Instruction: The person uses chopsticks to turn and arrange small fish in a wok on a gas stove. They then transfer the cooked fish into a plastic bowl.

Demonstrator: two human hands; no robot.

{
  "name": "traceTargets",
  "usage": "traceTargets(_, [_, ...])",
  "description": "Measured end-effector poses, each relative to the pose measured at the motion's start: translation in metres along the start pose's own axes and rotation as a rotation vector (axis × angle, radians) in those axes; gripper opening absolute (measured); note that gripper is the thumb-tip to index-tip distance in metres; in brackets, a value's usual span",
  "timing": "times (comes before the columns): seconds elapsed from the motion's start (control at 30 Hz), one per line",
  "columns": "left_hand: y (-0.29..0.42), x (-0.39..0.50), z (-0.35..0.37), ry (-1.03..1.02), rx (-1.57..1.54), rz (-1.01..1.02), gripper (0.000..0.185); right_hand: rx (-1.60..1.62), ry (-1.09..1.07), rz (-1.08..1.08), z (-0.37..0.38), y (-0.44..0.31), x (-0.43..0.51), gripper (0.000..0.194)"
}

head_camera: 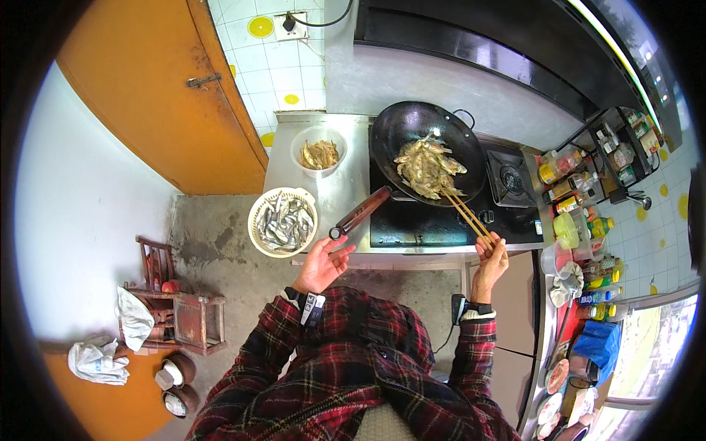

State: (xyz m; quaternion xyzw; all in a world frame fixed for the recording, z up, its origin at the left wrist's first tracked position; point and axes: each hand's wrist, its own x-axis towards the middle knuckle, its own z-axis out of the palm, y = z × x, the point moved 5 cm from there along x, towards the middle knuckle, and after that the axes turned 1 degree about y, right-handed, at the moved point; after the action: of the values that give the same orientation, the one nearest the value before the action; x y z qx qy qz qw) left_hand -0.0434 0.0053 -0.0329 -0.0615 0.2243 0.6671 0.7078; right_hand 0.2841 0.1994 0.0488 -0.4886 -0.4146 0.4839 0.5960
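My right hand [490, 264] grips a pair of long wooden chopsticks [471, 220], whose tips reach into small browned fish [427, 165] in a black wok [408, 118] on the gas stove. My left hand [324, 265], palm up with fingers apart, holds nothing and is just below the end of the wok's reddish-brown handle [361, 212]. To its left, a cream plastic basket [252, 223] of small silvery fish [284, 223] sits at the counter's corner. Behind that, a clear plastic bowl [322, 172] contains browned fish pieces [319, 155].
A second burner [511, 179] lies right of the wok. Bottles [562, 168], plastic containers and a ladle [572, 289] crowd the right-hand counter. A spice rack [618, 149] hangs on the wall, with a range hood [469, 52] overhead. A wooden chair [154, 264] stands at left.
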Motion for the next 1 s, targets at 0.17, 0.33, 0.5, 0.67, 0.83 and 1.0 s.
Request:
traceTargets(0.17, [-0.016,-0.019,-0.003,0.059,0.030,0.074,0.044,0.130,0.019,-0.035,0.003,0.012,0.000,0.041])
traceTargets(0.33, [-0.045,-0.044,-0.022,0.144,-0.021,0.144,0.039,0.208,-0.038,0.012,0.000,0.014,0.005,0.039])
traceTargets(0.5, [-0.095,-0.061,-0.040,0.291,-0.073,0.115,0.027,0.293,-0.039,0.063,-0.039,0.012,0.000,0.037])
traceTargets(0.67, [-0.154,-0.075,-0.049,0.304,-0.156,0.037,0.020,0.419,-0.012,0.285,-0.100,0.034,-0.019,0.035])
traceTargets(0.83, [-0.210,-0.081,-0.050,0.326,-0.068,-0.045,0.016,0.435,-0.094,0.549,-0.126,0.076,-0.074,0.032])
traceTargets(1.0, [-0.240,-0.073,-0.041,0.403,0.025,-0.074,0.015,0.346,-0.216,0.628,-0.128,0.086,-0.092,0.032])
